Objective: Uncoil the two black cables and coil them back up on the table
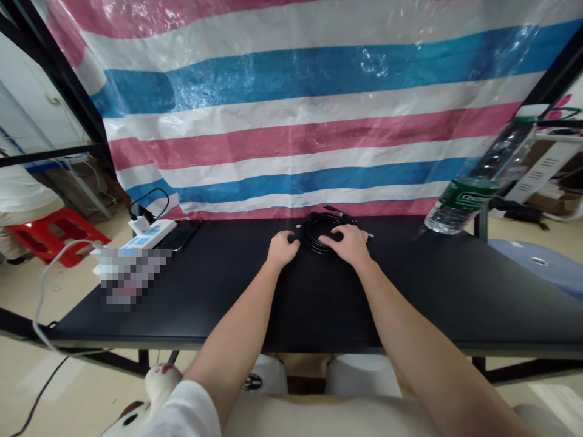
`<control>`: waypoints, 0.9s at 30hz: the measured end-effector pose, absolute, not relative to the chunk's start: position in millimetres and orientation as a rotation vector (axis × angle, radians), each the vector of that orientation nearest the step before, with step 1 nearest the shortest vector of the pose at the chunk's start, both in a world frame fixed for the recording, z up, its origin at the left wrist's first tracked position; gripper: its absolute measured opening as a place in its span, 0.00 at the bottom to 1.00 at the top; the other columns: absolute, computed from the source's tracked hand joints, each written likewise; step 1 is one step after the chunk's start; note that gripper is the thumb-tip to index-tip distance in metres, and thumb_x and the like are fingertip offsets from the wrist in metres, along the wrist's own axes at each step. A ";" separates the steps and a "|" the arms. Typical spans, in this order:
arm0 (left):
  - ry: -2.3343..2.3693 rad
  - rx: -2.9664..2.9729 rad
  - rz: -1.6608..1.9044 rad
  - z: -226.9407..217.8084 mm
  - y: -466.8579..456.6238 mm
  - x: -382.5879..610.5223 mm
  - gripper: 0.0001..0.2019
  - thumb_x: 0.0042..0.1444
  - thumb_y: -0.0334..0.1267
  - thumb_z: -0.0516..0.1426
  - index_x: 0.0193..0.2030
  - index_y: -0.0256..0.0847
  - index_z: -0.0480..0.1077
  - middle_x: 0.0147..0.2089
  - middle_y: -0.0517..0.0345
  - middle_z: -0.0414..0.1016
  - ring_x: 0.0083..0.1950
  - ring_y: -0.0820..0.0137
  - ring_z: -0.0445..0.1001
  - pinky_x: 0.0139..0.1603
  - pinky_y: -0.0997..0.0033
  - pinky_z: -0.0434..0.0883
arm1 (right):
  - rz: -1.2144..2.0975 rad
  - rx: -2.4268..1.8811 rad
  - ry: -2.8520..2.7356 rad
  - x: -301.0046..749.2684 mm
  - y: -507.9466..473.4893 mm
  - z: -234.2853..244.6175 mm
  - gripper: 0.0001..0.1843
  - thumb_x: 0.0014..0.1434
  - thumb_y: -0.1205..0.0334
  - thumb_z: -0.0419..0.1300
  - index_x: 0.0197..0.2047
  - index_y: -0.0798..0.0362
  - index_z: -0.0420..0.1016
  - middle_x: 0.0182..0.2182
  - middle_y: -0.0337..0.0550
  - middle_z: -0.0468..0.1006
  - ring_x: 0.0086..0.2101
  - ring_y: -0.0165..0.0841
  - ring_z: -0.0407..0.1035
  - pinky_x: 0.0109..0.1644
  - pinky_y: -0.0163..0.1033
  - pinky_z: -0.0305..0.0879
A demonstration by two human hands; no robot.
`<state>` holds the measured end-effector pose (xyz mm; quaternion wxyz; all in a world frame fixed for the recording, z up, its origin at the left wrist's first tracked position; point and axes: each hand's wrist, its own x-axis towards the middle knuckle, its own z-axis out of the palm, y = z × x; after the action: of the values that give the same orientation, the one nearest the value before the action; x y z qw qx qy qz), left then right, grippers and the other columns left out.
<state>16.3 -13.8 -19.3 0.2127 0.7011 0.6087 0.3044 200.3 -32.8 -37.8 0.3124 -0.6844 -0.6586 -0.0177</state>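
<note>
A coiled black cable [319, 227] lies on the black table [291, 303] near its far edge, in front of a striped tarp. My right hand [348, 243] rests on top of the coil with its fingers curled over it. My left hand [282, 247] sits at the coil's left side, its fingers bent and touching the cable's edge. A small white connector tip pokes out at the coil's right.
A white power strip [148, 233] with a black plug and a dark phone [182, 235] lie at the table's left end. A clear plastic water bottle [483, 182] stands at the far right. A red stool [54, 233] and a seated person are off to the left.
</note>
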 end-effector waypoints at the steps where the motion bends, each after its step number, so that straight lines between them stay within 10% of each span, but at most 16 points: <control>1: 1.650 2.018 0.784 -19.7 -15.0 16.6 0.16 0.53 0.35 0.56 0.49 0.39 0.75 0.53 0.49 0.77 0.54 0.61 0.75 0.57 0.65 0.69 | -0.084 -1.805 -1.637 204.5 -32.3 -37.5 0.17 0.52 0.44 0.60 0.32 0.50 0.76 0.37 0.49 0.76 0.44 0.46 0.66 0.49 0.52 0.56; 7: 1.336 2.444 0.487 -23.5 -20.5 17.5 0.20 0.53 0.43 0.58 0.52 0.41 0.74 0.57 0.52 0.75 0.59 0.59 0.71 0.62 0.63 0.65 | 0.037 -2.235 -1.011 225.7 -31.1 -28.9 0.17 0.53 0.56 0.59 0.41 0.57 0.79 0.45 0.62 0.76 0.49 0.53 0.66 0.49 0.55 0.61; 15: 1.393 2.428 0.496 -21.0 -27.9 25.3 0.18 0.63 0.47 0.47 0.44 0.41 0.76 0.52 0.49 0.77 0.58 0.60 0.72 0.60 0.59 0.65 | 0.261 -2.110 -0.829 241.5 -24.1 -36.1 0.06 0.47 0.62 0.63 0.30 0.53 0.79 0.31 0.52 0.78 0.38 0.45 0.73 0.43 0.46 0.67; 27: 1.571 2.471 1.302 -27.3 -31.2 36.6 0.28 0.59 0.49 0.53 0.64 0.43 0.60 0.69 0.40 0.56 0.71 0.50 0.50 0.67 0.48 0.52 | 0.052 -1.281 -1.337 214.5 -28.1 -22.8 0.13 0.53 0.51 0.61 0.35 0.49 0.81 0.28 0.42 0.73 0.30 0.34 0.67 0.37 0.44 0.68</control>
<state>36.6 -31.2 -27.3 -0.0314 0.7708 0.4899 0.4061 214.5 -28.1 -22.8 0.6009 -0.5529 -0.5769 0.0224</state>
